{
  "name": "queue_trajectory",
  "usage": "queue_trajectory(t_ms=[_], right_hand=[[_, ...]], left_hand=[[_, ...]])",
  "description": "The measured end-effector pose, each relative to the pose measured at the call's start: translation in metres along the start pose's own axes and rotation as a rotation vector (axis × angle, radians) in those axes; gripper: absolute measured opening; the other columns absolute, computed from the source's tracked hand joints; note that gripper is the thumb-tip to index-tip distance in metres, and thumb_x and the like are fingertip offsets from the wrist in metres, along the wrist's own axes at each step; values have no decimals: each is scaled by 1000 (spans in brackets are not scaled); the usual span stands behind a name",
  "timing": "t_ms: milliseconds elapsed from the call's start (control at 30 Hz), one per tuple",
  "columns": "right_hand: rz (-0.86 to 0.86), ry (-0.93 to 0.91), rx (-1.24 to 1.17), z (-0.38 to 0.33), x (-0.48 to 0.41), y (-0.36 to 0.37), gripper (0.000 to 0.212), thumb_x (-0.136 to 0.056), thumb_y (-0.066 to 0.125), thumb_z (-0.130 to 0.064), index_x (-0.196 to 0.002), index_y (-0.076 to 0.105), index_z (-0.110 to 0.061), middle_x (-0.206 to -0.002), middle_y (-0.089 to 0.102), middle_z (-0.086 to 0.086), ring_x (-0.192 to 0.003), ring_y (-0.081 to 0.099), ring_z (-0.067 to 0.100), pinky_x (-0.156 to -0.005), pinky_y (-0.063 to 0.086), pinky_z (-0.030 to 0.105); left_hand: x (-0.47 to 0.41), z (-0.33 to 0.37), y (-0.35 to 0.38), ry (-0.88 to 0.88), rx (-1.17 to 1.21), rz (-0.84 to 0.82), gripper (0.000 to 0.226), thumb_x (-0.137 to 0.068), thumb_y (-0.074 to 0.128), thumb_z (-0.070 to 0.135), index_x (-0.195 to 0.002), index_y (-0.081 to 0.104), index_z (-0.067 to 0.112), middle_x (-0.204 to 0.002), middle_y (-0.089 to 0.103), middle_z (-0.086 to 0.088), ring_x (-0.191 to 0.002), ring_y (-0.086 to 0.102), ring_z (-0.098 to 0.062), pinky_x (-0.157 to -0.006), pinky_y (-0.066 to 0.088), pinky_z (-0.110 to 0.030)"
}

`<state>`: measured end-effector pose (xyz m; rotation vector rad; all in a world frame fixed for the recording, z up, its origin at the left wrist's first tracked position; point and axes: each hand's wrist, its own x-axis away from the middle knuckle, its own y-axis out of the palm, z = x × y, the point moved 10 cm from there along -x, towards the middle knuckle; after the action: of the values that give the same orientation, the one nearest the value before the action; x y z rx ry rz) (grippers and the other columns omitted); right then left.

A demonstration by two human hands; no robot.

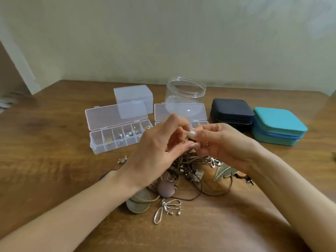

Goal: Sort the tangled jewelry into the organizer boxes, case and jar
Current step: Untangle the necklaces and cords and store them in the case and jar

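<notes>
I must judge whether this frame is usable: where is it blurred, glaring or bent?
Head view: the left hand and the right hand, pinching cords of the tangle, are smeared at the fingertips. Head view: a small glare spot sits low on the jar. Head view: the wide lens slightly bows the far edge of the table. The light is soft, with only faint shadows under the forearms.

Left hand (160, 148) and right hand (223, 144) meet, curled fingertips pinching the jewelry tangle (183, 166), forearms converging.

The forearms (72, 213) are bare. The right hand (225, 142) wears a thin ring (206, 144) at its nine o'clock edge. The fingernails (194, 145) are long and pale.
</notes>
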<state>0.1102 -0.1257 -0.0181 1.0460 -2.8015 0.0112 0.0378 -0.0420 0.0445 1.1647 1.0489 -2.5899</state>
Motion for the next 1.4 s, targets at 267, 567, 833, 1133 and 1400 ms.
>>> queue_trajectory(t_ms=[267, 567, 833, 1133, 1400], right_hand=[[48, -103, 109, -9, 3, 3, 27, -64, 72, -26, -85, 73, -9, -79, 70, 13, -61, 61, 13, -58, 53, 19], [136, -160, 174, -20, 5, -6, 32, -63, 72, -32, -82, 72, -6, -75, 70, 10, -59, 57, 16, -55, 52, 23], [146, -205, 181, -24, 3, -12, 70, -32, 86, -64, -79, 75, -13, -74, 69, 9, -56, 59, 12, -53, 51, 17], [143, -226, 191, -26, 3, -17, 68, -36, 86, -62, -81, 75, -13, -77, 69, 8, -57, 59, 12, -52, 51, 18], [378, -278, 250, -52, 10, -69, 14, -71, 71, -26, -80, 73, -15, -74, 71, 9, -56, 58, 10, -53, 50, 17]], left_hand=[[-28, -50, -59, -364, 145, -56, 19, -65, 69, 30, -75, 68, 14, -70, 69, 4, -66, 63, -7, -65, 54, -21], [1, -139, -119, -572, -312, -170, 9, -79, 74, 16, -73, 67, 15, -65, 71, 6, -63, 66, -4, -67, 53, -25], [18, -159, -97, -614, -453, -426, 15, -85, 66, 31, -71, 69, 28, -66, 69, 18, -76, 63, -7, -80, 51, -43], [7, -149, -123, -541, -451, -172, 2, -83, 69, 28, -84, 68, 28, -80, 63, 16, -73, 53, -2, -66, 44, -28], [-19, -98, -102, -411, -260, -113, 13, -86, 64, 28, -97, 65, 21, -82, 67, 12, -75, 60, 1, -64, 45, -11]])
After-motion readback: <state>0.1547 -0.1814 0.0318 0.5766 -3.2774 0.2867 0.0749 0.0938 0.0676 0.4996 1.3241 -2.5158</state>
